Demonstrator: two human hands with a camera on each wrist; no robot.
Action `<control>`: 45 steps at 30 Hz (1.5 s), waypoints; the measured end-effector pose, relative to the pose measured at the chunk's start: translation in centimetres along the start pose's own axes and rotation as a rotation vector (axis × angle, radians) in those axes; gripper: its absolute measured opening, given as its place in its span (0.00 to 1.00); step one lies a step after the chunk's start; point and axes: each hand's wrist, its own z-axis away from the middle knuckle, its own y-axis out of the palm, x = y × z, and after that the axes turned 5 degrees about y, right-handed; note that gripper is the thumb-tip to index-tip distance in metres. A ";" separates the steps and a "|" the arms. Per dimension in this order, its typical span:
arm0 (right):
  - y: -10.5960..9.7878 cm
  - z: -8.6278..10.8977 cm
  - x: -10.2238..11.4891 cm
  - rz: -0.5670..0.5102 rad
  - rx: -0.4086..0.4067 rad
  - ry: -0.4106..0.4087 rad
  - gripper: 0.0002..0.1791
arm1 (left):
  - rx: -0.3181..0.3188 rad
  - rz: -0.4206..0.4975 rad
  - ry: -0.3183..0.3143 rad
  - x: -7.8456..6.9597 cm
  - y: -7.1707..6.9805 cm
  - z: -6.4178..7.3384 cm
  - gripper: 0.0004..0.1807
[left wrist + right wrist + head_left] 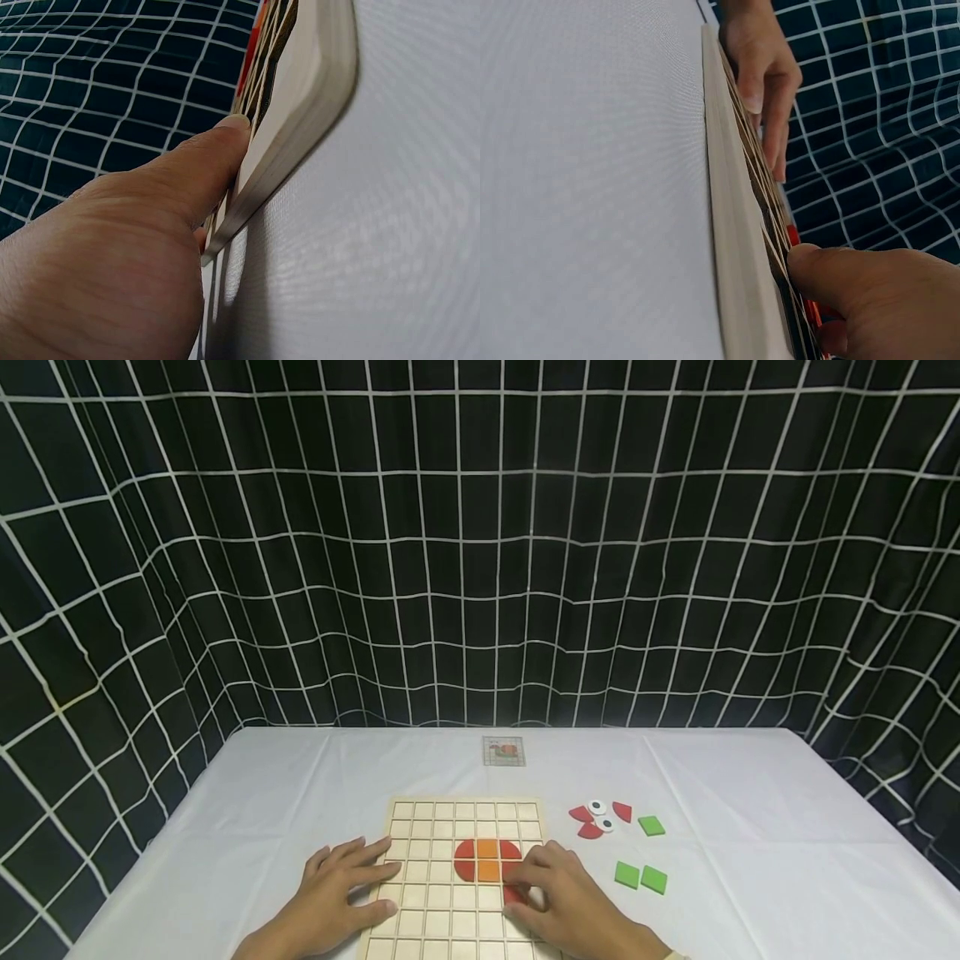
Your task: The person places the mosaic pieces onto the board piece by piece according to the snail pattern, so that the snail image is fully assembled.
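Observation:
A pale wooden grid board [420,897] lies on the table. Set in its cells are two orange squares [487,848] with red rounded pieces [464,870] on both sides. My left hand [330,889] rests with spread fingers on the board's left edge; the left wrist view shows its thumb [217,142] against the rim. Over the right part of the board, my right hand [562,893] has a red curved-edge piece [514,896] between thumb and fingers, partly hidden by them. In the right wrist view that thumb [814,262] reaches down to the grid, red showing beside it.
Right of the board lie loose red pieces [622,812], two white round eye pieces [596,807] and green squares [654,880]. A small clear picture card [504,752] sits at the back of the white-covered table [750,827]. Black curtains with a white grid [480,568] surround it.

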 end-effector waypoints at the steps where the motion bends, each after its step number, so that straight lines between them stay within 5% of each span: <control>1: 0.0 0.0 0.0 0.000 0.000 -0.001 0.13 | 0.001 0.000 -0.002 0.0 0.0 0.0 0.30; 11: -1.6 -0.3 0.4 -0.005 -0.111 -0.042 0.09 | 0.000 0.016 0.032 0.3 0.3 0.1 0.30; 22: -5.6 -0.6 -0.4 -0.006 -0.297 -0.128 0.20 | -0.002 0.006 0.033 0.3 0.1 0.1 0.30; 34: -9.2 0.6 -1.9 -0.024 -0.271 -0.078 0.25 | -0.010 0.002 0.040 0.4 0.1 0.1 0.29; 45: -10.4 2.3 -4.0 -0.006 -0.293 -0.028 0.30 | -0.015 -0.001 0.046 0.6 0.1 0.1 0.29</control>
